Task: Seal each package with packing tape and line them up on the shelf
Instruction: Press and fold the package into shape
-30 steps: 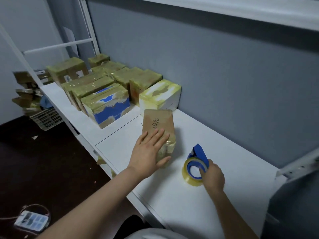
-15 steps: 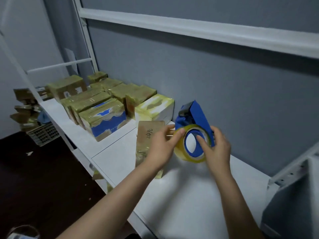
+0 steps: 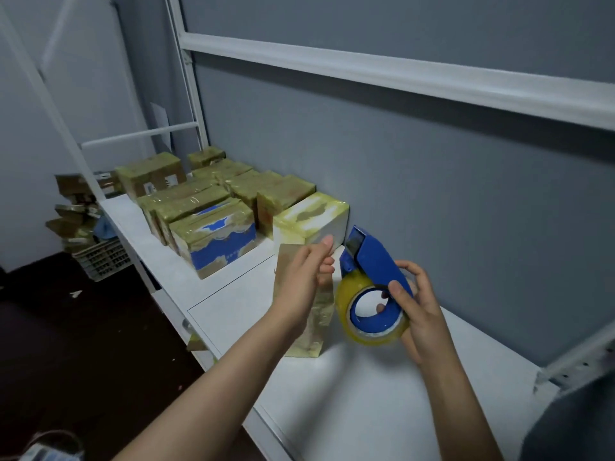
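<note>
My right hand (image 3: 423,316) grips a blue tape dispenser (image 3: 376,261) with a yellowish roll of packing tape (image 3: 344,296), held above the white shelf (image 3: 366,400). My left hand (image 3: 304,281) is just left of the dispenser's front, thumb and fingertips pinched together as if on the tape's loose end; the clear tape itself is hard to see. A brown package (image 3: 321,314) with some tape on it lies on the shelf behind my left hand. Several taped packages stand in rows further left, the nearest a white box (image 3: 311,217) and a blue box (image 3: 221,242).
A grey wall backs the shelf, with a white upper rail (image 3: 399,74) overhead and an upright post (image 3: 191,104). A metal bracket (image 3: 579,361) juts in at the right. On the dark floor at left stand a plastic basket (image 3: 103,261) and stacked cardboard (image 3: 71,207).
My right hand lifted the dispenser off the shelf. My left hand left the brown package, touched the roll, then drew slightly left with fingers pinched.
</note>
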